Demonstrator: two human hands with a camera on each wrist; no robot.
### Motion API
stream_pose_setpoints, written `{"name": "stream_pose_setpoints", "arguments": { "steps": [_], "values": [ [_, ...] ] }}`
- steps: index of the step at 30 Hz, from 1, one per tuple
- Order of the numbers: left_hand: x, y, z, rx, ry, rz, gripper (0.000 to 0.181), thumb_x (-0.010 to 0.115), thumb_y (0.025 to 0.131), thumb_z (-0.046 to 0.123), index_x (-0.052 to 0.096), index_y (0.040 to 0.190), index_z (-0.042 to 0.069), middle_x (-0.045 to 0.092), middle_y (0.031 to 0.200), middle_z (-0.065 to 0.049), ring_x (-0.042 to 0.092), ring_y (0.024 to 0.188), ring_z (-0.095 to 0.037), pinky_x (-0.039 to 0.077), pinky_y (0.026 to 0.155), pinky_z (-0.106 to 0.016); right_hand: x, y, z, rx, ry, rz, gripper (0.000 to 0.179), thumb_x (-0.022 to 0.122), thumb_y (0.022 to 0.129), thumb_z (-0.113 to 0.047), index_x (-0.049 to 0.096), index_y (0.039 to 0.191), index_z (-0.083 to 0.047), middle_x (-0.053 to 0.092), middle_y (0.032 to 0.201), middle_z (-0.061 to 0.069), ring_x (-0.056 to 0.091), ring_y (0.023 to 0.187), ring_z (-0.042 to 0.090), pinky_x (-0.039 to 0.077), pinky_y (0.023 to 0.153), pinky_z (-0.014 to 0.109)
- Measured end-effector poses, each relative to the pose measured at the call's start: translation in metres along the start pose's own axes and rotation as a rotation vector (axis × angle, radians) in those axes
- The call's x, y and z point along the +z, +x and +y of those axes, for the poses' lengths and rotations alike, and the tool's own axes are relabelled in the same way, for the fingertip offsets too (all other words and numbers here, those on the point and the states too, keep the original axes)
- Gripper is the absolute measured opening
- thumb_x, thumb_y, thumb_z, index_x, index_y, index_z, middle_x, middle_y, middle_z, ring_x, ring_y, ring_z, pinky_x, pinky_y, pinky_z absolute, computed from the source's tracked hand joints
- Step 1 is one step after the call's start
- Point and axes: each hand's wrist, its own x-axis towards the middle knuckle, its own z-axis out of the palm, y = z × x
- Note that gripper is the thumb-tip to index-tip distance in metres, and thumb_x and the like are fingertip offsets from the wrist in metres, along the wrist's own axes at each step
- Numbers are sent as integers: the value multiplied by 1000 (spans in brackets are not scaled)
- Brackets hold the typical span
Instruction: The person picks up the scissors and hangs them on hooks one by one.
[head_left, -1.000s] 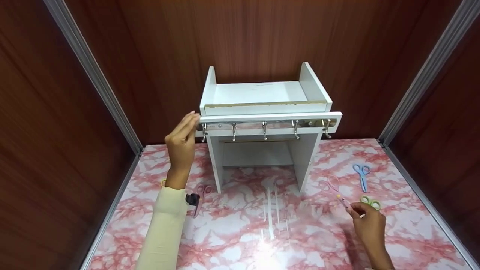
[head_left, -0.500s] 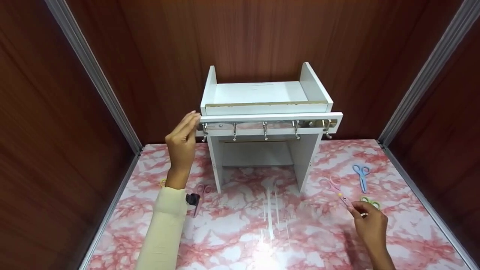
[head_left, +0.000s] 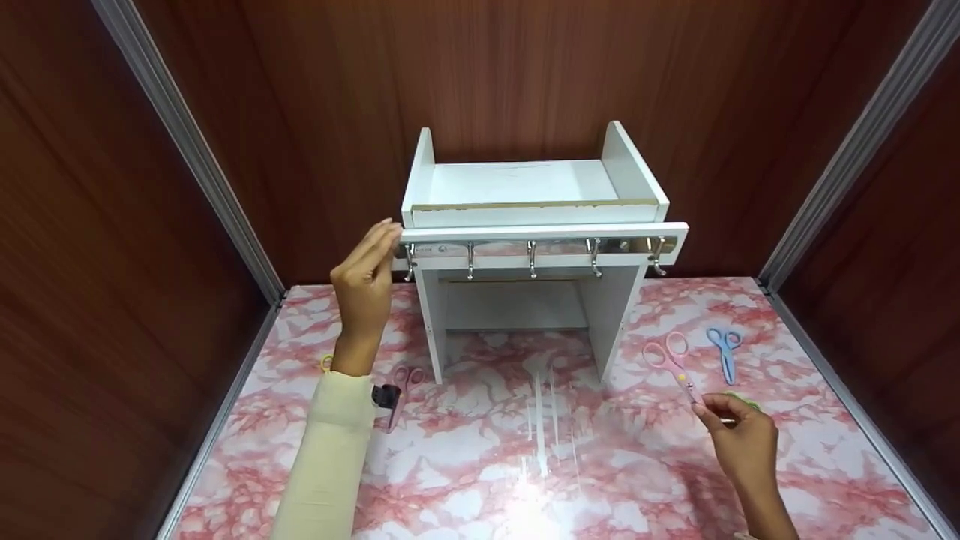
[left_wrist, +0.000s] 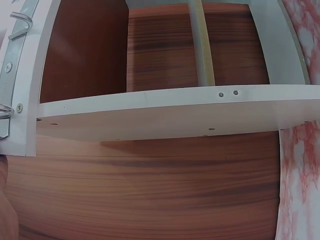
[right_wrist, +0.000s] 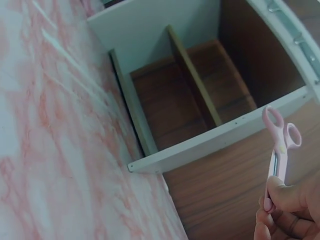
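Observation:
My right hand (head_left: pixel 741 442) pinches pink scissors (head_left: pixel 673 369) by the blade end between thumb and fingers. Their two handle loops point up and away from the hand, as the right wrist view also shows with the scissors (right_wrist: pixel 278 145). My left hand (head_left: pixel 364 277) is raised, its straight fingers touching the left end of a white hook rail (head_left: pixel 495 262). Several metal double hooks line the rail, which crosses the front of a white shelf unit (head_left: pixel 525 217). In the left wrist view only a sliver of the hand (left_wrist: pixel 7 210) shows below the rail's end.
Blue scissors (head_left: pixel 725 354) lie on the pink marbled tabletop (head_left: pixel 465 450) at the right. Green scissors (head_left: pixel 744 399) are partly hidden behind my right hand. Other pink scissors (head_left: pixel 401 390) and a yellow loop (head_left: pixel 325 363) lie beside my left forearm. Brown panels (head_left: pixel 517 75) enclose the table.
My right hand has raised the pink scissors slightly, and their loops have swung upward and look more upright. My left hand stays at the rail's end.

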Motion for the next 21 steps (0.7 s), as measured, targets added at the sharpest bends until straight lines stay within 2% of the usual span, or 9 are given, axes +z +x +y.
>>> {"name": "stream_pose_setpoints", "arguments": {
  "steps": [7,12,17,21],
  "values": [
    [-1,1,0,-3,1,1,19,67,85,3,73,103,5,68,110,-7,63,105,-25,52,91,-30,0,2,-6,-1,20,-4,11,77,80,-15,74,88,-9,71,83,2,59,68,-3,48,57,8],
    [-2,0,-2,3,9,6,19,67,85,2,73,103,4,68,108,-12,63,105,-22,53,90,-30,0,3,-11,-23,32,-11,11,77,80,-15,73,88,-8,70,83,5,60,67,0,49,57,9],
    [0,-1,-2,-1,-5,-1,20,66,85,1,73,104,5,68,109,-12,63,106,-22,53,90,-30,-3,6,-15,-48,56,4,10,78,79,-12,73,87,-8,71,79,1,60,68,-3,49,57,8],
    [0,-1,-2,-4,-12,-4,21,66,85,0,73,104,5,68,108,-12,63,106,-21,52,90,-30,-5,9,-19,-73,63,2,11,78,79,-12,73,87,-7,71,79,3,59,68,-2,48,57,8]
  ]
}}
